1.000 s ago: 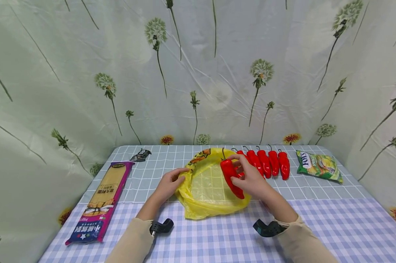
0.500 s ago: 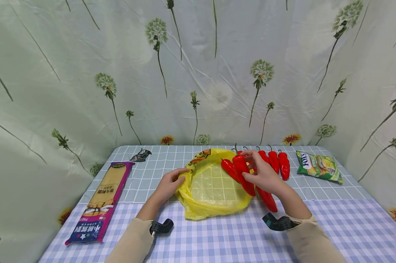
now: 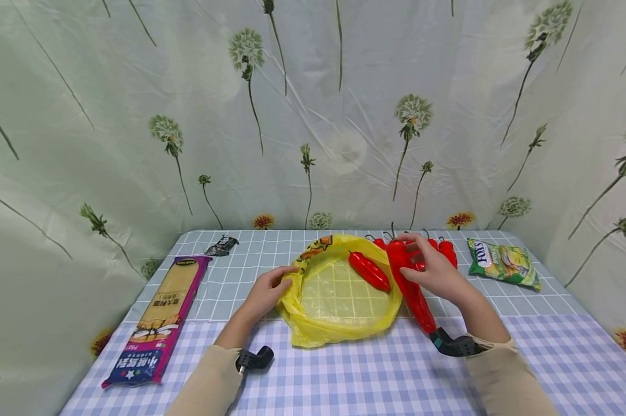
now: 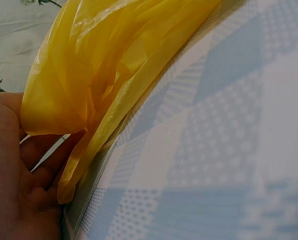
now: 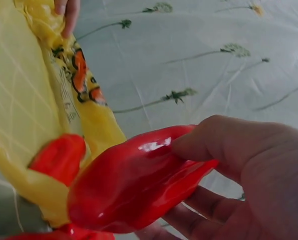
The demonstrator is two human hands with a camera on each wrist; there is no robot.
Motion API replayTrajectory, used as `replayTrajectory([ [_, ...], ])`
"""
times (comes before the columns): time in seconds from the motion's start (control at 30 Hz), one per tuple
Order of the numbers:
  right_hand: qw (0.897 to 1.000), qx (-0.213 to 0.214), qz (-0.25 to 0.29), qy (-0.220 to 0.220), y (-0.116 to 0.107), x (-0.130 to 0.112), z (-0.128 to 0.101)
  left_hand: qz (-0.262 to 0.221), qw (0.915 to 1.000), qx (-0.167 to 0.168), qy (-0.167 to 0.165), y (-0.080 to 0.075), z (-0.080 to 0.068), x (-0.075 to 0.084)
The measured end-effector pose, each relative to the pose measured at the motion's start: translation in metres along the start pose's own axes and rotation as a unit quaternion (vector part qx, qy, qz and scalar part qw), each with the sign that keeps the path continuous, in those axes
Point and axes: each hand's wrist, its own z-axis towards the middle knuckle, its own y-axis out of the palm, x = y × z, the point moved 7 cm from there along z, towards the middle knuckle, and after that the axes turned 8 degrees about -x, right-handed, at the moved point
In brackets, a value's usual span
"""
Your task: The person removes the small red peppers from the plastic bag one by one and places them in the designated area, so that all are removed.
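Observation:
My right hand [image 3: 432,268] pinches a red chili pepper [image 3: 398,257], curved stem up, at the right rim of a yellow plastic bag [image 3: 339,334]. In the right wrist view the thumb and fingers grip one end of this pepper [image 5: 133,182]. Another red pepper [image 3: 369,271] lies inside the bag, whose mouth is spread wide. Just below the held pepper, a further pepper [image 3: 422,312] lies on the table, partly covered. My left hand [image 3: 268,287] holds the bag's left rim; the left wrist view shows its fingers [image 4: 43,170] against the crumpled yellow plastic.
Several red peppers [image 3: 447,252] stand in a row behind my right hand, partly hidden by it. Farther right lies a green Fox's bag [image 3: 502,264]. A long pasta pack [image 3: 159,318] and a small black packet [image 3: 222,245] lie at left. A printed curtain [image 3: 313,115] hangs behind.
My right hand has carried its pepper rightward, from over the bag to its right rim. The pepper inside the bag has come into full view. The left hand stays put.

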Motion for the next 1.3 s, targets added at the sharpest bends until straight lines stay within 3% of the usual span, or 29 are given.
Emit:
replayTrajectory([
  [0.5, 0.999, -0.037, -0.017, 0.009, -0.022, 0.027, -0.009, -0.010, 0.9999, -0.003, 0.009, 0.000, 0.001, -0.002],
  [1.3, 0.990, -0.102, -0.018, 0.092, -0.018, 0.075, -0.011, -0.015, 0.9998, -0.005, 0.011, 0.000, 0.002, -0.002],
])
